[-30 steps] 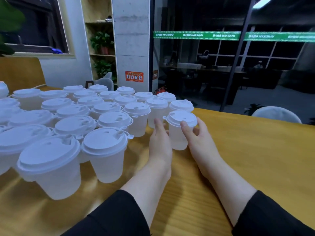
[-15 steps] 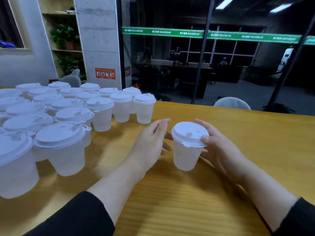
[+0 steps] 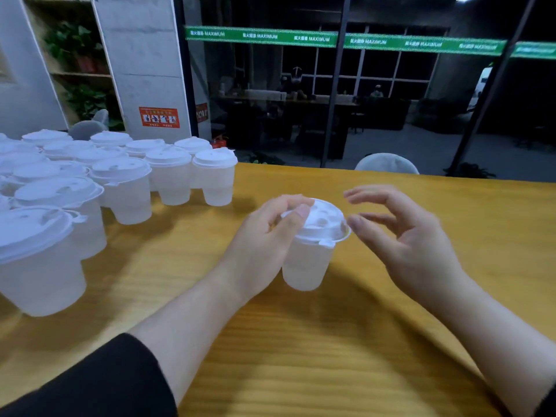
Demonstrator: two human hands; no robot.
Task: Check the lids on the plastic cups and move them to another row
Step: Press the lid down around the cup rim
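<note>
A translucent plastic cup (image 3: 305,263) with a white lid (image 3: 323,221) stands apart from the rest on the wooden table (image 3: 331,341). My left hand (image 3: 264,236) grips it from the left, thumb on the lid's rim and fingers curled over the lid's far edge. My right hand (image 3: 409,233) hovers just right of the lid with fingers loosely curved, holding nothing; its thumb tip is very near the rim. Several lidded cups (image 3: 126,188) stand grouped at the left.
The nearest cups of the group (image 3: 39,260) stand close to my left forearm. The table's far edge (image 3: 391,176) runs behind the hands, with a pale chair back (image 3: 386,165) beyond it and a glass wall behind.
The cup has come away from the group toward me and to the right. My left hand has closed onto its lid, and my right hand has let go and opened beside it.
</note>
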